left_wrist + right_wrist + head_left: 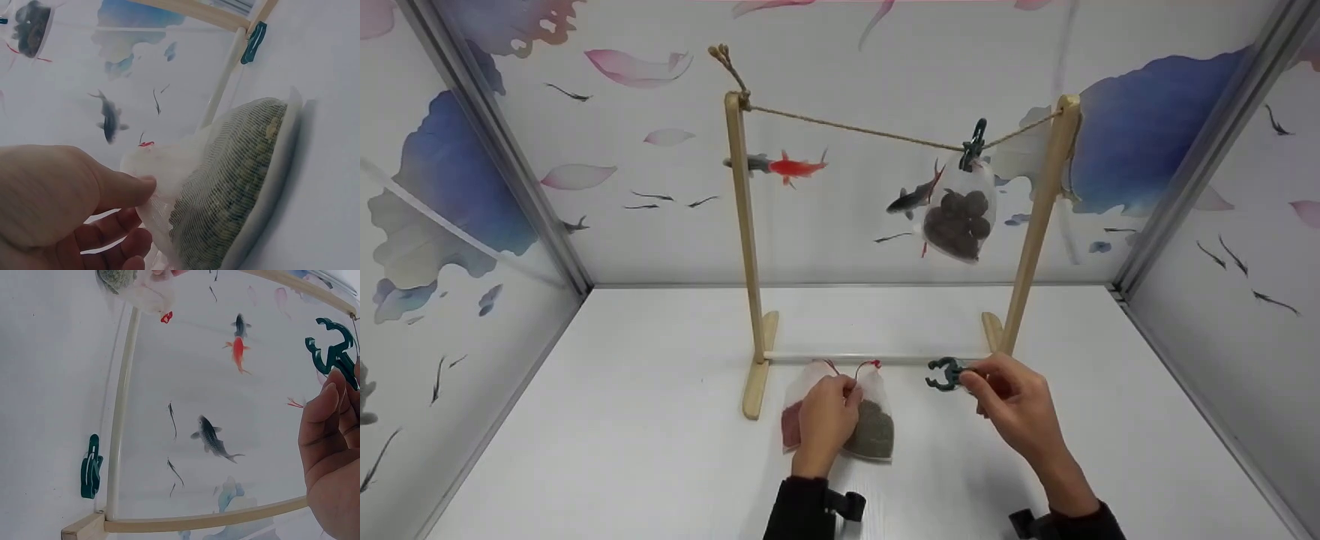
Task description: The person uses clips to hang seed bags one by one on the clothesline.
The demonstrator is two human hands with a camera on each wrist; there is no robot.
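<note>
My left hand pinches the top of a white mesh drawstring bag filled with dried green bits, near the front of the rack. A second mesh bag with reddish contents is partly hidden behind that hand. Red cord shows at the bags' tops. To the right, my right hand holds a dark green clothespin by its handles, squeezed so that its curved ends spread apart with nothing between them. Another green clothespin lies on the table by the rack's right foot, hidden from the head view.
A wooden rack with a left post and right post carries a sagging rope. On the rope's right part, a green clothespin holds a mesh bag of dark round pieces. Printed panels enclose the white table.
</note>
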